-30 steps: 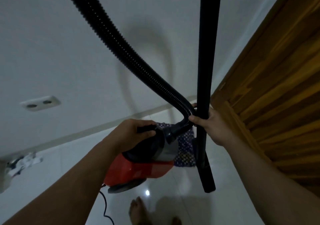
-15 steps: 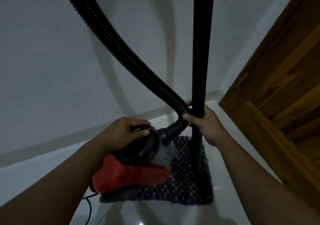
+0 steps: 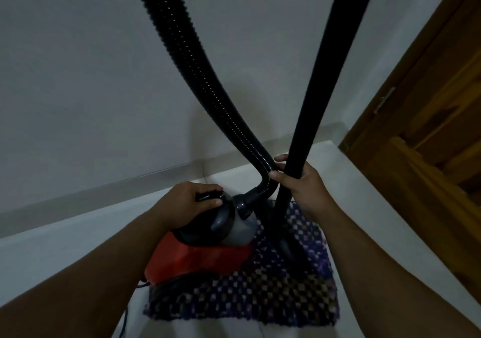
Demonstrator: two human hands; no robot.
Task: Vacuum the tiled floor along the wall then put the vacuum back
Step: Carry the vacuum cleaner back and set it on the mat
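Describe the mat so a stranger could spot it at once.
Find the corner where the white wall meets the wooden door. On the pale floor there lies the mat, partly under the red vacuum. It is the only patterned thing: a flat weave of small purple, dark and pale checks.

The hose (image 3: pixel 197 82) and the tube (image 3: pixel 330 72) both run off the top edge, so their upper ends cannot be seen. The tube's foot is lost in dark blur over the mat (image 3: pixel 260 296). The vacuum (image 3: pixel 197 257) hides the mat's left part (its underside is in shadow). The door (image 3: pixel 429 108) is cut by the right edge.
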